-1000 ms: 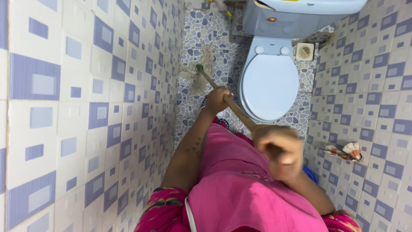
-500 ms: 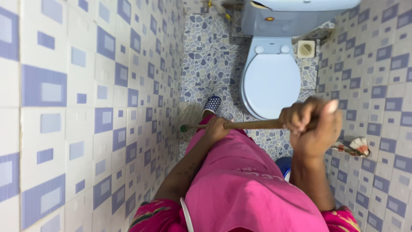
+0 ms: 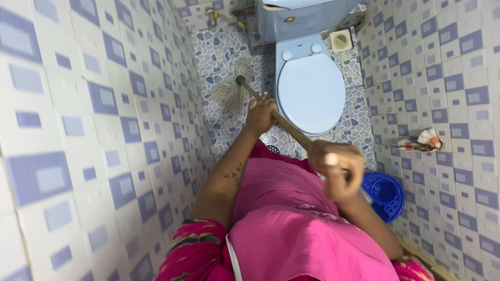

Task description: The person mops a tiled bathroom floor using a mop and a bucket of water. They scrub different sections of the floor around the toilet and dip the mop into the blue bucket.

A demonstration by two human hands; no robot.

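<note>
I hold a wooden mop handle [image 3: 287, 126] with both hands. My left hand [image 3: 260, 115] grips it lower down, close to the pale string mop head [image 3: 230, 91]. My right hand [image 3: 336, 167] grips the upper part of the stick, near my pink apron [image 3: 291, 218]. The mop head rests on the pebble-patterned floor [image 3: 224, 47], left of the light blue toilet [image 3: 311, 86], whose lid is down.
Tiled walls with blue squares close in on both sides. A blue plastic basket [image 3: 384, 193] sits on the floor at the right wall. A small object [image 3: 421, 141] hangs on the right wall. A cistern [image 3: 307, 18] and a tap [image 3: 214, 14] stand at the back.
The mop head has swung from near my feet forward onto the floor left of the toilet. The stick went from level to slanted, my right hand dropping lower and my left hand reaching forward.
</note>
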